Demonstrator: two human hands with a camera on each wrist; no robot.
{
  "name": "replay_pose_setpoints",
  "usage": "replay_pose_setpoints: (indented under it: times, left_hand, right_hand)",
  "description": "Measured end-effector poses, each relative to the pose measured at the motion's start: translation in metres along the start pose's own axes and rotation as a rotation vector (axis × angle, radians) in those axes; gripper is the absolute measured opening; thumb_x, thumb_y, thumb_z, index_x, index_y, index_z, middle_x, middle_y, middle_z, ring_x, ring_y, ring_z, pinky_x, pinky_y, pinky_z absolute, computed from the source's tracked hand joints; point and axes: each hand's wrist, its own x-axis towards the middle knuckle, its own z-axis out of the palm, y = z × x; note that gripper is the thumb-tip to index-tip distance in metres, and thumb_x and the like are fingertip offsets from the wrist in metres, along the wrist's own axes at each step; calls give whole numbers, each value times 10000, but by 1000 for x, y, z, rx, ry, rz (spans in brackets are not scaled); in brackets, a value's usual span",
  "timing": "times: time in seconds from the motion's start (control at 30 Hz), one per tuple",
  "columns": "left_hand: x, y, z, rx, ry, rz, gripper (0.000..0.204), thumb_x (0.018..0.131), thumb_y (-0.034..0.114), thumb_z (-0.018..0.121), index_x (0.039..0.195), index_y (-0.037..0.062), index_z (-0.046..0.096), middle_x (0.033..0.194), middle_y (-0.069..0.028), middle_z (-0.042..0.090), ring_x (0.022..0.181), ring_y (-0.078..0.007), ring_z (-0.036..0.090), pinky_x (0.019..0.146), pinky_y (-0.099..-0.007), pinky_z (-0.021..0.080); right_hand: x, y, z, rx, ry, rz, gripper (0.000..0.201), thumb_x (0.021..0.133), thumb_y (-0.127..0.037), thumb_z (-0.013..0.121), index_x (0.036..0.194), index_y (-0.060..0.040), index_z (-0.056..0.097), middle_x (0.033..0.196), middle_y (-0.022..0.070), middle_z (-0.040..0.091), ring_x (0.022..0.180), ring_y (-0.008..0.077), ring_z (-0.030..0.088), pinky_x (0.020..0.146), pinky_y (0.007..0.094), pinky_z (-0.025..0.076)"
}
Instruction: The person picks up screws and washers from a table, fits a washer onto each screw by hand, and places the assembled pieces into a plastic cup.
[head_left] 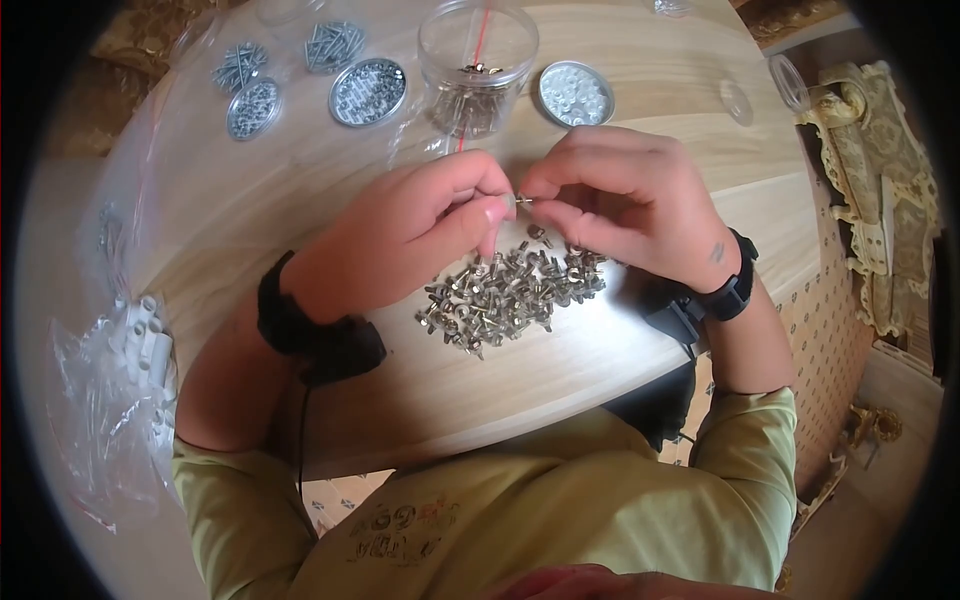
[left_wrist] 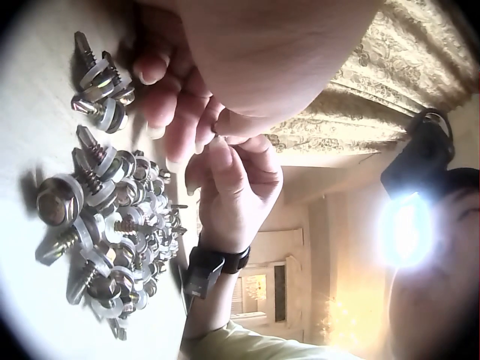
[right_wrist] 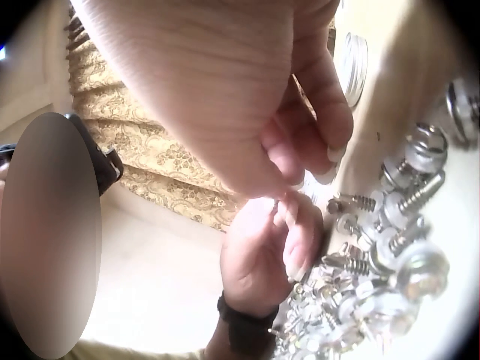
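Observation:
Over the table, my left hand (head_left: 425,220) and right hand (head_left: 640,195) meet fingertip to fingertip. Between them is a small metal screw (head_left: 524,201), pinched by the thumb and forefinger of each hand; most of it is hidden by the fingertips. Just below lies a pile of hex-head self-drilling screws (head_left: 510,295), many with pale washers under their heads. In the left wrist view, these screws (left_wrist: 124,217) lie beside the curled left fingers. The right wrist view shows the pile (right_wrist: 375,277) to the right of both hands.
A clear jar (head_left: 470,100) holding more screws stands beyond the hands. Around it are a round lid of small metal pieces (head_left: 368,92), a smaller such lid (head_left: 254,108), a lid of pale washers (head_left: 576,94) and heaps of long screws (head_left: 334,46). White tubes (head_left: 145,340) and plastic bags lie left.

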Motion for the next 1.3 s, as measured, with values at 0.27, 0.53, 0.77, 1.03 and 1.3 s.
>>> replay_pose_setpoints:
  times: [0.27, 0.53, 0.77, 1.03, 1.3]
  left_hand:
    - [-10, 3, 5, 181, 556, 575, 157, 1061, 52, 535, 1192, -16, 587, 987, -50, 645, 832, -77, 576, 746, -228, 479]
    - [23, 16, -20, 29, 790, 569, 286, 1016, -23, 563, 1297, 32, 571, 1094, -27, 543, 868, -32, 520, 727, -181, 435]
    - [8, -4, -8, 169, 912, 667, 304, 990, -32, 626, 1285, -5, 559, 966, -33, 632, 751, -15, 549, 627, -176, 437]
    - [-5, -4, 17, -24, 382, 367, 227, 1020, -15, 576, 1237, 35, 532, 980, 2, 582, 740, -17, 525, 621, -185, 403]
    - [0, -6, 13, -361, 199, 155, 228, 1095, 132, 490, 1293, 29, 534, 1057, -29, 605, 757, -48, 523, 597, -194, 387]
  right_hand:
    - [-3, 17, -28, -32, 385, 63, 116, 925, -69, 760, 1030, -22, 745, 887, 13, 705, 714, 70, 640, 668, 222, 513]
    - [10, 13, -9, -131, 71, 101, 256, 900, -99, 778, 1145, -55, 718, 922, 61, 684, 753, 163, 655, 692, 294, 544]
    - [11, 17, 11, -180, -176, 41, 226, 887, -48, 783, 1088, -13, 685, 991, 93, 642, 897, 269, 646, 823, 366, 538]
    - [5, 5, 7, -7, 44, 87, 157, 920, -70, 744, 1065, -42, 692, 957, 103, 674, 779, 242, 662, 696, 334, 523]
    - [6, -6, 7, 5, 202, -76, 210, 905, 11, 728, 1115, 5, 715, 940, 93, 712, 724, 187, 661, 661, 278, 516]
